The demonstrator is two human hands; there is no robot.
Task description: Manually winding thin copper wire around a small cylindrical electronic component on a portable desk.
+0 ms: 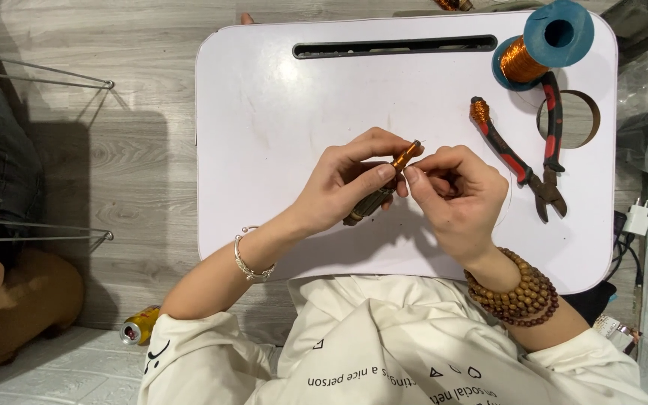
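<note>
The left hand (346,184) grasps a small dark rod (373,201) between thumb and fingers, holding it tilted above the white table (264,127); the upper end of the rod is already covered with a copper coil (405,156). The right hand (455,191) is closed in a pinch just beside that end, thumb and forefinger pressed together on what seems to be a thin wire, though the wire itself is too fine to see clearly. Both hands are close together over the middle of the table, and the rod does not touch the surface. To wind well here, I judge that the wire should be kept tight and each turn laid touching the one before, while the left hand turns the rod slowly and keeps it steady. Further right lie pliers (541,161) with red and black handles, one handle tip wrapped in copper wire. Beyond them, at the far right corner, stands a blue spool (545,45) of copper wire, next to a round hole in the table. On the floor at the left, near the elbow, lies a small can (138,326).
</note>
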